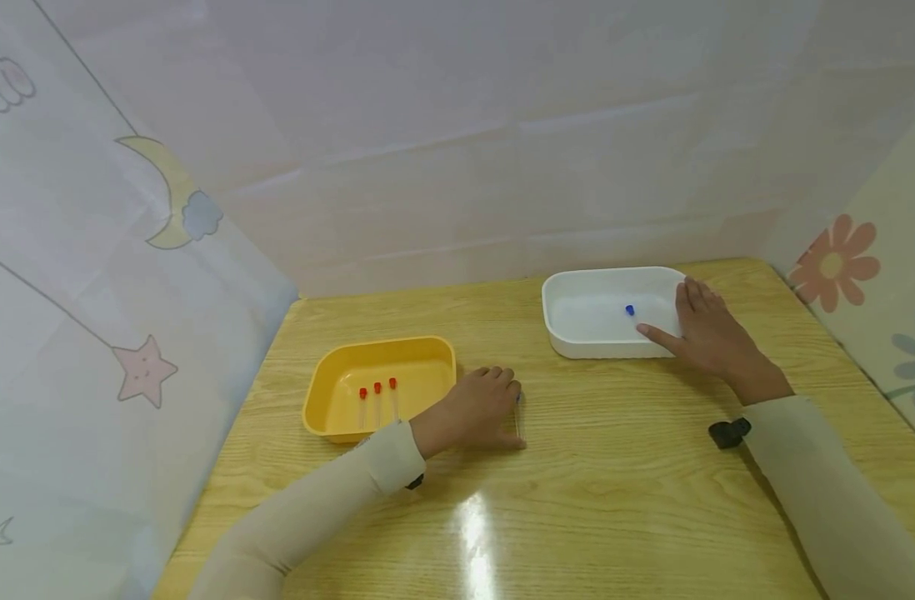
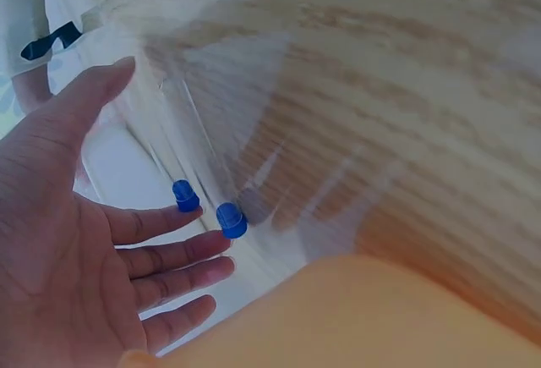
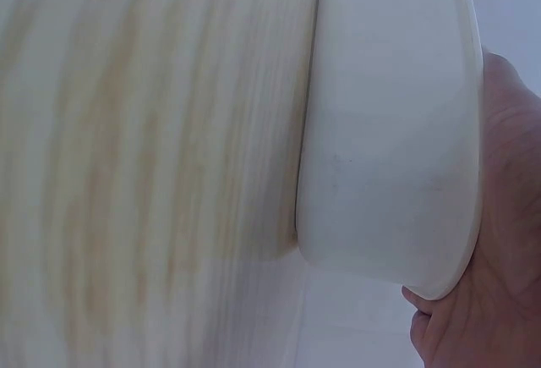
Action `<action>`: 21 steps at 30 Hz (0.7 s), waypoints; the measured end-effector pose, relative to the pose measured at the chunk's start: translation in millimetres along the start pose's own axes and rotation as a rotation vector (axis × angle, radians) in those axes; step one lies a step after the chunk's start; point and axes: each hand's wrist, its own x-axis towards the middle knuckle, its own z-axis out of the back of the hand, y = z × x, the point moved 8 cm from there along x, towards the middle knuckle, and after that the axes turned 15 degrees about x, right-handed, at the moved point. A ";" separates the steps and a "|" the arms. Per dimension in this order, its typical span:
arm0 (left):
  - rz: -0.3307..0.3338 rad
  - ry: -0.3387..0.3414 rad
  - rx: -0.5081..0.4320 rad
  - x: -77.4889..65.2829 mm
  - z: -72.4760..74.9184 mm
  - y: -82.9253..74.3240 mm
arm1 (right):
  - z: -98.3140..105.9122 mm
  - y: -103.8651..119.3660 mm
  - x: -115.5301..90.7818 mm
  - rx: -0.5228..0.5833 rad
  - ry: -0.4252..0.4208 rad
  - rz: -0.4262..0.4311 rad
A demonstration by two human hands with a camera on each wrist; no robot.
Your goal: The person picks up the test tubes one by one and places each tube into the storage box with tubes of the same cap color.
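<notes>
My left hand (image 1: 478, 406) is low over the table, just right of the yellow tray. Its thumb and fingers are spread along clear tubes with blue caps. In the left wrist view one blue cap (image 2: 186, 196) is at the index fingertip and a second blue cap (image 2: 231, 220) is by the middle fingertip. The thumb tip is near the tubes' other ends. With my right hand (image 1: 712, 337) I hold the right end of the white tray (image 1: 570, 346), fingers over the rim and thumb reaching inside. A blue-capped tube (image 1: 630, 310) lies in that tray, partly hidden by the thumb.
The yellow tray (image 1: 311, 404) stands at the left with several-coloured walls behind it; inside lie three red-capped tubes (image 1: 378, 388). Pale printed sheets (image 1: 427, 167) rise along the back and sides of the wooden table (image 1: 600, 500).
</notes>
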 end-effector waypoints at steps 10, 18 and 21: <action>-0.025 -0.035 -0.013 4.1 9.2 5.1 | -1.0 -1.4 -1.5 0.014 0.011 -0.006; -0.026 -0.092 -0.063 5.2 21.4 12.9 | -0.2 0.0 -2.9 0.013 0.009 -0.012; -0.026 -0.094 -0.052 7.8 26.0 16.0 | 1.0 1.8 -3.1 0.013 0.000 -0.006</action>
